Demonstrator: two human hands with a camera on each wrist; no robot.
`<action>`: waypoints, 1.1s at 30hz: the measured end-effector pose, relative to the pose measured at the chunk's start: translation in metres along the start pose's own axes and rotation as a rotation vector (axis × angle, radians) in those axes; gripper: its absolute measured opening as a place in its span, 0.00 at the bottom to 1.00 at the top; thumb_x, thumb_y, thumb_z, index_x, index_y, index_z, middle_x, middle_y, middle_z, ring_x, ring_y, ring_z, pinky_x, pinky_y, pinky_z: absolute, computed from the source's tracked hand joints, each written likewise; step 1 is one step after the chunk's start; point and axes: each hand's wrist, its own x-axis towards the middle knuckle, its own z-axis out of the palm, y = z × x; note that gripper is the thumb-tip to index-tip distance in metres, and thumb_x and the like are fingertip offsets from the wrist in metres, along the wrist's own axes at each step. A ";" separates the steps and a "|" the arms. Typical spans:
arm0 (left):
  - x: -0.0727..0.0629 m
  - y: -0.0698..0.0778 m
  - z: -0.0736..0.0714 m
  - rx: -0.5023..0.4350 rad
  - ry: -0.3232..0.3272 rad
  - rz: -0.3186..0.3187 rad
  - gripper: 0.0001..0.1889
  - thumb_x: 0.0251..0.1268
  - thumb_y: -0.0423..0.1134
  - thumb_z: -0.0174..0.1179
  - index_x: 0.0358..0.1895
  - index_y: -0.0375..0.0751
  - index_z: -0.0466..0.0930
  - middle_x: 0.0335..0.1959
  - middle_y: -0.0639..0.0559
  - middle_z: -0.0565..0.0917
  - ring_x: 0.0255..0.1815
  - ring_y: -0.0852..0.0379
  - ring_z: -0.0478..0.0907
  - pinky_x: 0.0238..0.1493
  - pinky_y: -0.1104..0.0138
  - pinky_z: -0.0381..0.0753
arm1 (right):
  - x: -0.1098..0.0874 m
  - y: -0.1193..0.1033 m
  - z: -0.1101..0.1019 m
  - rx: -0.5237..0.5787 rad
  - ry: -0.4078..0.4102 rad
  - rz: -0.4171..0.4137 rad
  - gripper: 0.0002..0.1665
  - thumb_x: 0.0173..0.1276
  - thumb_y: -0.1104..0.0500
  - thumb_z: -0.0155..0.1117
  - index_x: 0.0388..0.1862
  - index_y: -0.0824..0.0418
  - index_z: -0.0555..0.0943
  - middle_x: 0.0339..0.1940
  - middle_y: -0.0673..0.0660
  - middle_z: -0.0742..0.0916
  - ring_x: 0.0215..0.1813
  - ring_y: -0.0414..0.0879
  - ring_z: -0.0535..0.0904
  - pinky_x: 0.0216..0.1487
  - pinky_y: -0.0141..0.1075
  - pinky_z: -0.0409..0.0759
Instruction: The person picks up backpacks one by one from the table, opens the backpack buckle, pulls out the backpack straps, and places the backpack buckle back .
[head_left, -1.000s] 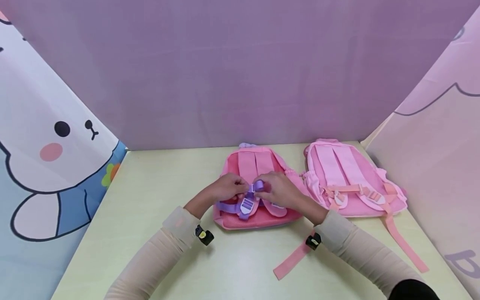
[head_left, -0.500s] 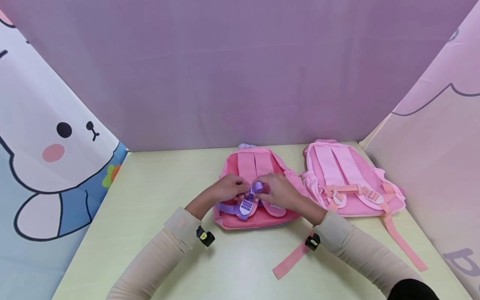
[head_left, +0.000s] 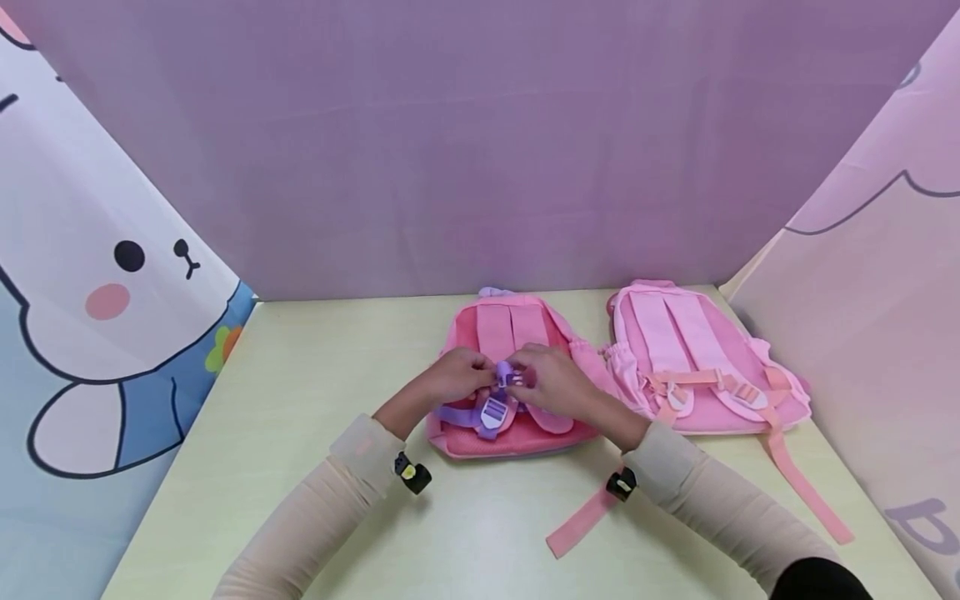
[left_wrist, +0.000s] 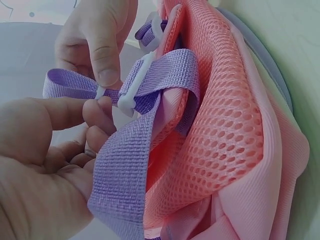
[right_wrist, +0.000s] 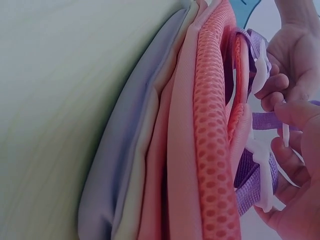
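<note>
Head view: coral-pink backpack (head_left: 495,333) lies back panel up on the tabletop (head_left: 345,350), right of centre and near the far edge. Left hand (head_left: 459,375) and right hand (head_left: 553,383) meet over its lower half.

Grip: both hands pinch a purple strap (left_wrist: 70,85) at a small white slider (right_wrist: 286,127), raised off the backpack. Left wrist view shows the strap doubled into a loop beyond the slider; left thumb and forefinger close on it from one side, right thumb presses from the other. Right wrist view: right fingertips at the slider, left fingers just beside.

A white ladder buckle (head_left: 494,413), threaded with purple webbing, sits below the hands at the end of a shoulder strap.

Second, paler pink backpack (head_left: 705,342) lies beside the first, toward the far right corner. Its salmon strap (head_left: 806,483) trails along the right edge. Another salmon strap (head_left: 581,523) emerges beneath the right wrist, pointing toward the near edge; its origin is hidden. Purple backdrop (head_left: 480,150) stands behind the far edge.
</note>
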 end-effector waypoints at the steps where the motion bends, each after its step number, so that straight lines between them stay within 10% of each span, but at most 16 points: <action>1: 0.000 0.000 0.000 -0.001 0.006 -0.001 0.10 0.76 0.38 0.55 0.35 0.40 0.83 0.22 0.51 0.79 0.22 0.61 0.71 0.24 0.72 0.69 | 0.000 0.000 0.000 0.001 0.001 -0.001 0.18 0.64 0.55 0.75 0.52 0.58 0.85 0.42 0.51 0.87 0.42 0.42 0.80 0.46 0.35 0.83; 33: 0.004 0.000 -0.001 -0.015 0.024 -0.042 0.10 0.73 0.35 0.56 0.32 0.38 0.82 0.21 0.52 0.80 0.20 0.63 0.72 0.23 0.72 0.70 | 0.004 0.007 0.007 -0.016 -0.019 0.046 0.16 0.64 0.54 0.75 0.47 0.59 0.87 0.38 0.50 0.88 0.40 0.41 0.78 0.46 0.38 0.79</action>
